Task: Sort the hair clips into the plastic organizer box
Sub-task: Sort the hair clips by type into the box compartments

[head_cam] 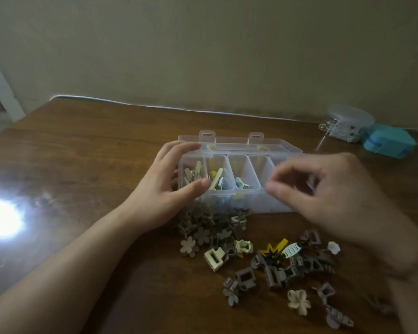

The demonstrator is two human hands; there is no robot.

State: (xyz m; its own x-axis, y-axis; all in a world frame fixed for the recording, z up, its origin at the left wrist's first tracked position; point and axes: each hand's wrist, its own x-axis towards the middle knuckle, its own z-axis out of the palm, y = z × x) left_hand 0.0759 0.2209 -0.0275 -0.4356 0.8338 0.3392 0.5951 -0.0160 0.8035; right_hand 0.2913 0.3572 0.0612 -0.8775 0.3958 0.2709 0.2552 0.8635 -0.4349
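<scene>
Sorting is partway through: the plastic organizer box (239, 174) sits open mid-worktop, toward the far edge, with a few clips in its left compartments. The left hand (171, 186) grips the box's left end, thumb on its near wall. The right hand (323, 189) hovers over the right compartments, fingertips pinched; blur hides whether it holds anything. Loose hair clips (263, 256) crowd the near edge, so next comes another pick, matched by type.

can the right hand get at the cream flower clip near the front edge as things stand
Probably yes: the cream flower clip lies uncovered on the table, and the right hand hovers above the box, apparently holding nothing.
</scene>
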